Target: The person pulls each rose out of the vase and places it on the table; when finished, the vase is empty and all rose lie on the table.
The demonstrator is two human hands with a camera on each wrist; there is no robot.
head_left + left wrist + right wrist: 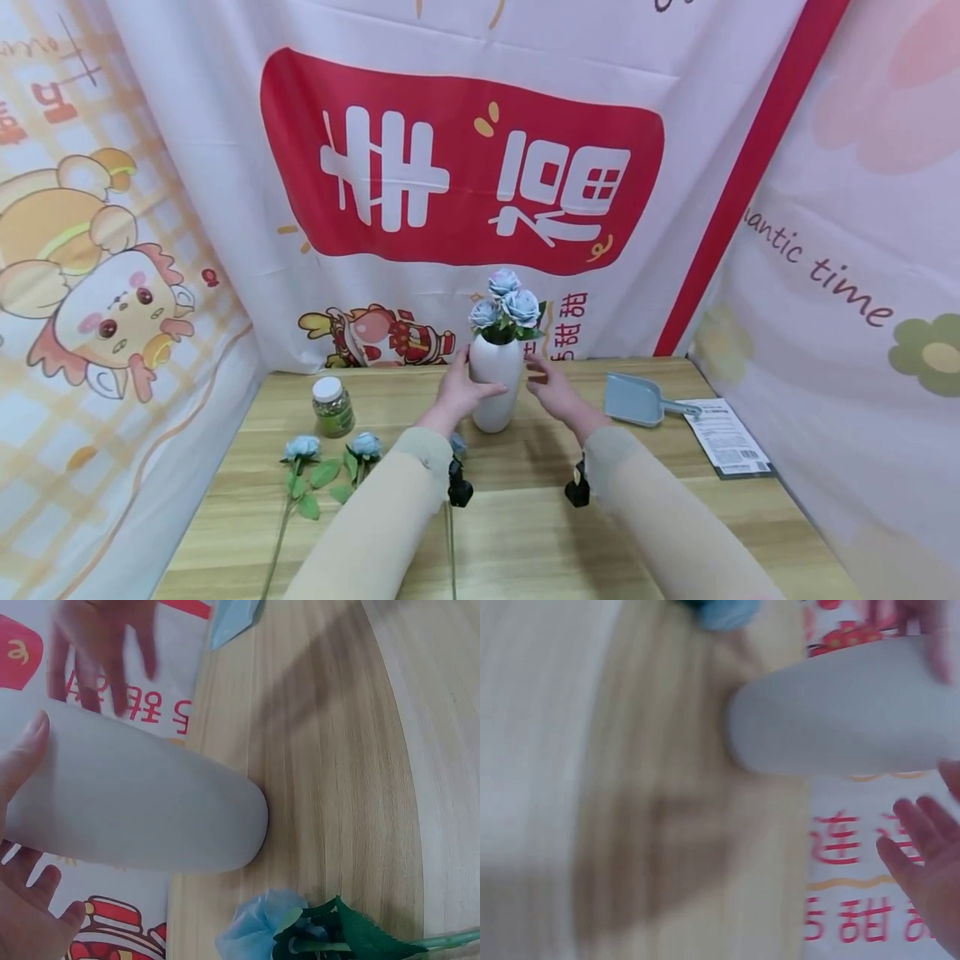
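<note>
"So, spotted what nearest?"
"Counted three loose blue roses (365,446) on the table (525,533), then one packet (726,437) with print too small to read, and one jar (334,419)."
"And beyond?"
"Found one white vase (495,404) standing on the table, holding three more roses (519,308). Saw the left hand (459,389) around it, with fingers spread and thumb across the front; couldn't tell about contact. Saw the right hand (558,393) opposite, with fingers apart, just beside the vase."
"Read anything?"
"Noted one dustpan (633,402), then read a sideways 福 and 甜甜 on the back cloth (472,192), and 'antic time' on the right cloth (825,183)."
</note>
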